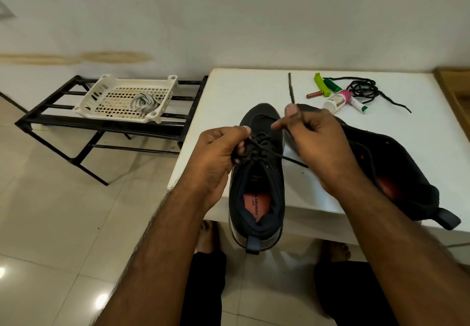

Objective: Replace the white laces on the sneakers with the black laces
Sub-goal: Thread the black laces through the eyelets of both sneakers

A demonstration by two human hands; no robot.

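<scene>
A dark sneaker (256, 193) lies on the white table's (254, 89) near edge, heel overhanging toward me, with a black lace (256, 147) threaded through its eyelets. My left hand (216, 158) pinches the lace at the left eyelets. My right hand (315, 147) grips the lace's other end, which rises past the thumb toward the back of the table. A second dark sneaker (396, 173) lies on its side behind my right hand. Another black lace (363, 89) sits coiled at the table's back right. Pale laces (143, 103) lie in a white basket (127, 99).
The basket rests on a black metal rack (84, 127) left of the table. Small tubes, a bottle (335, 100) and a green clip (321, 84) lie near the coiled lace. My bare feet (207, 234) show under the table on a tiled floor.
</scene>
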